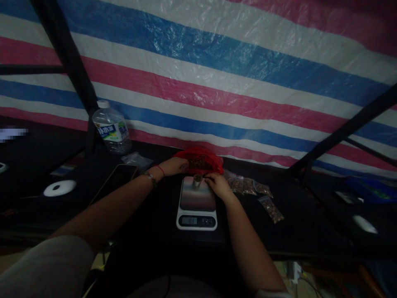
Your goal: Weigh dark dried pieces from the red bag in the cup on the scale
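A white kitchen scale (196, 222) with a metal top and a lit display stands in front of me; its digits are too blurred to read. Near the far end of its plate rests a small cup (196, 181) with brown bits in it. Behind the scale lies a red plastic bag (214, 161), its mouth spread around more small brown pieces. My left hand (177, 166) has its fingers curled on the bag's left edge. Just right of the cup, over the plate's corner, my right hand (218, 185) has thumb and finger slightly apart, with nothing visible between them.
Several small zip bags of brown pieces (248, 186) lie to the right, one bag (271, 209) nearer me. At left are a phone (116, 180), clear plastic bags (136, 159), a large bottle (112, 128) and a white mouse (60, 188). A striped sheet (198, 95) hangs behind.
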Demonstrator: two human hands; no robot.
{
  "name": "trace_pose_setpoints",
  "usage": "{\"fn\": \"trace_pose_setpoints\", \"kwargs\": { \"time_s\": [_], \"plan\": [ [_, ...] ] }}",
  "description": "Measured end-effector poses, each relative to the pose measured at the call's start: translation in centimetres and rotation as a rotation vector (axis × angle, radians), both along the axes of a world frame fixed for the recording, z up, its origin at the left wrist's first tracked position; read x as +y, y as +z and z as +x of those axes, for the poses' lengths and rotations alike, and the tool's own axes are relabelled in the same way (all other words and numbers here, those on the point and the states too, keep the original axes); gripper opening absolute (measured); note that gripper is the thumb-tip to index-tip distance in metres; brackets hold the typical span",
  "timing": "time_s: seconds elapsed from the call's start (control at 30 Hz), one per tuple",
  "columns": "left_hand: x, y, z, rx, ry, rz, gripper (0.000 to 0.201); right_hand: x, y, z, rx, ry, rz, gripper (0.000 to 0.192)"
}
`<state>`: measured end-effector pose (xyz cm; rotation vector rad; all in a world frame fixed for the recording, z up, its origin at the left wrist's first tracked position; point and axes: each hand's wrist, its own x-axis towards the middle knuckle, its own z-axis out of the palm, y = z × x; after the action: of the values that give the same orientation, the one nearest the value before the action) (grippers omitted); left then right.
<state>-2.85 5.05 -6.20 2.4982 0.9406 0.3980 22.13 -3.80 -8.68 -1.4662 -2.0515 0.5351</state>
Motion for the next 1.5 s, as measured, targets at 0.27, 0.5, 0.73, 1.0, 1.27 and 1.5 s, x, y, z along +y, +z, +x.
{"fn": "trace_pose_setpoints", "kwargs": {
  "time_s": [0.27, 0.5, 0.73, 1.0, 1.27, 1.5],
  "plan": [
    [-1.8, -0.7, -0.8, -0.016, -0.007, 0.015, 0.015, 0.3, -0.3, 0.1, -0.065, -0.08, 0.045, 0.019],
    [-3.2, 0.4, -1.5, -0.28, 0.147, -0.014, 0.028, 0.2, -0.6, -0.5, -0.049, -0.092, 0.062, 0.02],
    [-2.4, -0.2, -0.8, -0.442, 0.229, 0.094, 0.031, -0.5, -0.2, -0.7, -0.033, -0.211, 0.184, 0.022],
    [-3.4, -0.7, -1.3, -0.41, 0.348, 0.366, 0.046, -0.3, 3.9, -1.9, 0.234, -0.112, 0.403, 0.021],
    [-4.4, 0.1, -0.2, -0.344, 0.326, 0.444, 0.037, 3.1, 8.0, -9.1, -0.162, 0.301, 0.216, 0.02],
    [-4.5, 0.0, -0.4, -0.421, 0.282, 0.453, 0.059, 3.9, 9.0, -9.8, -0.379, 0.249, 0.202, 0.016]
  ]
}}
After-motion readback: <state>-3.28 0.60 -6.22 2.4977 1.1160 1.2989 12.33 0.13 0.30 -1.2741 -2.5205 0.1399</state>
